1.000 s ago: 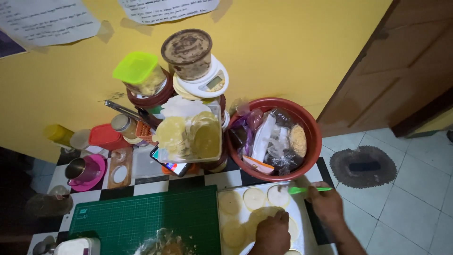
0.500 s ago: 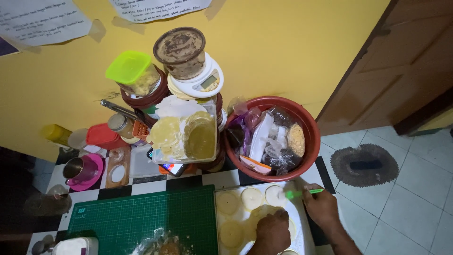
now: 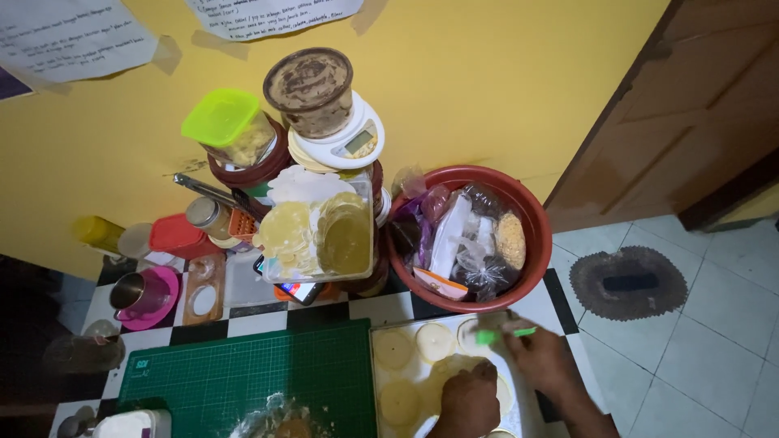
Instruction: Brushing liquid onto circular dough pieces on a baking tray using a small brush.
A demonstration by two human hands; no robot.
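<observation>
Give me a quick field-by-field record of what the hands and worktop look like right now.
left hand: resting on the dough rounds, nothing gripped that shows
right hand: holding a green tool
tray: white, carrying pale dough rounds
cutting mat: green, left of the tray
red basin: behind the tray, full of plastic bags
clear box: left of the basin, holding flat yellow rounds

A red basin (image 3: 531, 212) of what look like bagged goods sits beside a green cutting mat (image 3: 243, 377).
</observation>
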